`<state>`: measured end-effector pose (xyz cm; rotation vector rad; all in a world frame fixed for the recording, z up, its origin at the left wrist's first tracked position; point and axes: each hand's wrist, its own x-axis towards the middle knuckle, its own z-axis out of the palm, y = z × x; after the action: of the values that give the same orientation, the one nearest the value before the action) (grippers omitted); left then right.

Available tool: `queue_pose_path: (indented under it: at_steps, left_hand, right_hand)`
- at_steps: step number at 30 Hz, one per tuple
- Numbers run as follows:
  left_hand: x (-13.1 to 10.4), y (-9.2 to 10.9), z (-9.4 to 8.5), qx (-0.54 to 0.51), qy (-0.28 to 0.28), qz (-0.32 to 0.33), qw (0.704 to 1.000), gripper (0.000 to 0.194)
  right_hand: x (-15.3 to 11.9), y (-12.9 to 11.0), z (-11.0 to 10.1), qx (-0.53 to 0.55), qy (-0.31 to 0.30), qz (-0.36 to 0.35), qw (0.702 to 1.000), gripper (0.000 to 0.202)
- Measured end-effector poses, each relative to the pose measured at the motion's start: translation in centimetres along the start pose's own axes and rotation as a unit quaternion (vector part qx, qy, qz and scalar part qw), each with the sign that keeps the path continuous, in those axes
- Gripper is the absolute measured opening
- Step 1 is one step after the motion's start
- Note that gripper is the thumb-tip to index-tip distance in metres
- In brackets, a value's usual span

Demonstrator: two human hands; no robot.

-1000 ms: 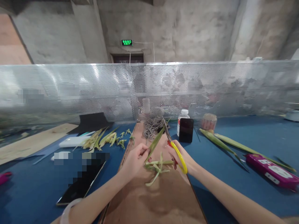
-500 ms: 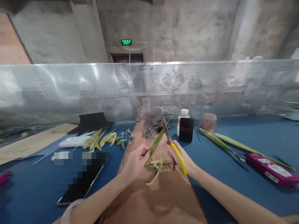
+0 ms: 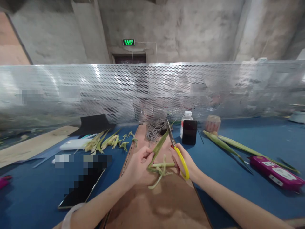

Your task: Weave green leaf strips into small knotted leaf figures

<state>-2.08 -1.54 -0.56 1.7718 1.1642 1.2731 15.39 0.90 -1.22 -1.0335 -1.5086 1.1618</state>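
My left hand [image 3: 142,160] pinches a long green leaf [image 3: 160,143] near its lower end, and the leaf slants up and to the right. In my right hand [image 3: 182,159] is a pair of scissors [image 3: 183,163] with yellow handles, the blades pointing up and away from me. The blades lie against the upper part of the leaf; I cannot tell how far apart they are. Below the hands, several pale leaf strips [image 3: 159,178] rest on a brown board [image 3: 157,206]. A tangle of grey cord [image 3: 154,128] sits at the board's far end.
On the blue table [image 3: 238,200], small leaf pieces [image 3: 111,141] and a black tablet-like slab [image 3: 83,181] lie to the left. A white bottle [image 3: 187,115], a black phone [image 3: 189,133], a jar [image 3: 213,124], long leaves [image 3: 224,144] and a purple pack [image 3: 276,173] are right. A perforated metal screen [image 3: 162,82] stands behind.
The right hand's fingers have drawn in slightly on the scissor handles, and the yellow handle has shifted a little to the left. The left hand and leaf are nearly unmoved.
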Motion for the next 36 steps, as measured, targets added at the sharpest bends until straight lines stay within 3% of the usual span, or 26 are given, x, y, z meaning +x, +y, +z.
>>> queue_pose_path:
  at_steps: [13, 20, 23, 27, 31, 36]
  left_hand:
    - [0.2, 1.3, -0.7, 0.054, 0.043, 0.025, 0.997, 0.017]
    - [0.4, 0.9, -1.0, 0.063, 0.056, 0.03, 0.996, 0.016]
    - [0.8, 1.0, -2.1, 0.068, 0.061, 0.044, 0.995, 0.017]
    - [1.8, 1.3, -4.9, 0.076, -0.036, 0.032, 0.996, 0.018]
    - [2.6, 1.4, -7.6, 0.089, -0.02, 0.017, 0.996, 0.018]
    - [2.7, 1.4, -9.2, 0.104, -0.055, -0.016, 0.993, 0.018]
  right_hand:
    - [0.0, 0.4, -0.1, 0.026, 0.012, 0.049, 0.998, 0.032]
    - [0.1, 0.1, -0.4, 0.01, 0.027, -0.026, 0.999, 0.03]
    - [0.5, 0.1, -0.7, 0.001, 0.003, -0.026, 1.0, 0.028]
    - [0.9, -0.4, -1.5, -0.036, -0.028, -0.029, 0.999, 0.028]
    - [1.0, -1.4, -2.5, -0.093, -0.064, -0.023, 0.993, 0.028]
    - [1.4, -2.4, -3.9, -0.164, -0.105, -0.061, 0.979, 0.024]
